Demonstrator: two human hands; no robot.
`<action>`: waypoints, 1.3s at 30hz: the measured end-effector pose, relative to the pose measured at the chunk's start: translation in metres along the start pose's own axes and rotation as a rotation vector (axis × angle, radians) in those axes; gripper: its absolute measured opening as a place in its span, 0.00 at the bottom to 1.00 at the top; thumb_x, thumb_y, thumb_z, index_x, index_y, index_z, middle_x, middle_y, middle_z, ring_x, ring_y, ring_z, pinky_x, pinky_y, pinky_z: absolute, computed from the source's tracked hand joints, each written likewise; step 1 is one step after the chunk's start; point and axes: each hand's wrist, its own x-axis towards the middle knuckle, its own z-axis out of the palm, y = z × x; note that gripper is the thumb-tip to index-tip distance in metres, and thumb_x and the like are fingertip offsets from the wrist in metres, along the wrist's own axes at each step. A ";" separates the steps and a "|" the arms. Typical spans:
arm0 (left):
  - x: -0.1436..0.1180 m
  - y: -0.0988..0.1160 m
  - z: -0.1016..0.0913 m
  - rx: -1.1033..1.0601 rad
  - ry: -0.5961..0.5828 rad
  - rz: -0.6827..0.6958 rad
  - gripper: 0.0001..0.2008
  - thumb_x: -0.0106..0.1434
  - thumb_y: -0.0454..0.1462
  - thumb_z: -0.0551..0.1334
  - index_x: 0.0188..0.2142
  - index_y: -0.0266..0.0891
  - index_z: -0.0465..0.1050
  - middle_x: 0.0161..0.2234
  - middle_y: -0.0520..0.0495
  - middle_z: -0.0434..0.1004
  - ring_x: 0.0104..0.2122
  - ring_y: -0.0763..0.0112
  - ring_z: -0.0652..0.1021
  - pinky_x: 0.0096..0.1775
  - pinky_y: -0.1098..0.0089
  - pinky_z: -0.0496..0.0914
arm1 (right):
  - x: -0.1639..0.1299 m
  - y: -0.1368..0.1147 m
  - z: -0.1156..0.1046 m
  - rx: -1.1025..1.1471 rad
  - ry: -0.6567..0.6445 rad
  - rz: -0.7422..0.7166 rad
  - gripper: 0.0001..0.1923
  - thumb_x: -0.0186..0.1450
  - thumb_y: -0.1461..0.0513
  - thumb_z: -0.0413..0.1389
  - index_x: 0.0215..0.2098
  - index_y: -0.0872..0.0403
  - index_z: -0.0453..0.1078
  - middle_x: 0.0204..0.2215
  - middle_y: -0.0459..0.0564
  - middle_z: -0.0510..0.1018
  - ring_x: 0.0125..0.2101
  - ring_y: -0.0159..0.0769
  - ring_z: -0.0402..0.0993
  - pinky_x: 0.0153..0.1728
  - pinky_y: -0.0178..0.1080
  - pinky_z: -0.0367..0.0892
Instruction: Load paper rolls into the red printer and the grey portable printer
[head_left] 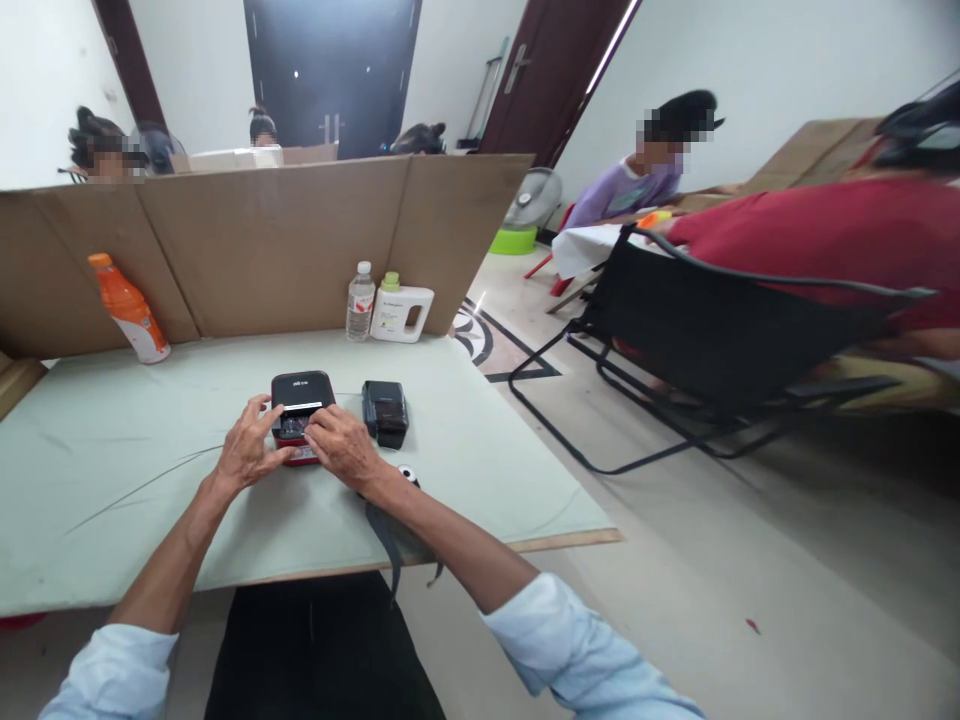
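A small black-and-red device that looks like a label printer sits on the pale green tabletop, its front part showing a dark recess. My left hand grips its left side, thumb low at the front and fingers at the upper edge. On the front right, the bent fingers of my right hand press against the same printer; their tips partly cover the recess. Just right of that hand stands a smaller black device. A white roll and a black strap are partly hidden by my right forearm.
Cardboard panels wall off the table's back. Before them stand an orange bottle, a clear bottle and a white jug. To the right are a black folding chair, a fan and other people.
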 end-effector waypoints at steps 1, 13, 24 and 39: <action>0.000 0.001 0.000 0.019 -0.001 -0.025 0.34 0.57 0.46 0.74 0.62 0.44 0.71 0.66 0.36 0.62 0.60 0.46 0.74 0.57 0.50 0.76 | 0.001 -0.001 -0.001 0.007 -0.018 0.006 0.11 0.75 0.64 0.55 0.37 0.55 0.79 0.39 0.55 0.79 0.41 0.41 0.69 0.42 0.42 0.65; -0.010 0.018 0.012 0.003 0.017 -0.185 0.32 0.65 0.44 0.69 0.67 0.44 0.67 0.61 0.38 0.72 0.57 0.50 0.78 0.54 0.57 0.77 | -0.011 0.019 -0.002 0.200 -0.012 0.402 0.31 0.71 0.53 0.59 0.68 0.57 0.66 0.65 0.67 0.70 0.65 0.53 0.67 0.64 0.55 0.65; -0.008 0.015 0.009 0.006 0.030 -0.140 0.34 0.64 0.45 0.70 0.67 0.44 0.65 0.63 0.39 0.72 0.58 0.51 0.78 0.55 0.58 0.77 | -0.016 0.023 0.003 0.334 -0.037 0.428 0.31 0.73 0.51 0.56 0.69 0.55 0.64 0.65 0.63 0.71 0.65 0.48 0.69 0.65 0.51 0.66; -0.001 0.021 0.005 0.041 0.008 -0.147 0.29 0.61 0.46 0.71 0.60 0.43 0.72 0.52 0.42 0.73 0.49 0.55 0.80 0.48 0.61 0.78 | -0.016 0.031 0.007 0.282 -0.058 0.439 0.28 0.71 0.51 0.59 0.65 0.55 0.71 0.67 0.64 0.70 0.68 0.51 0.65 0.68 0.56 0.63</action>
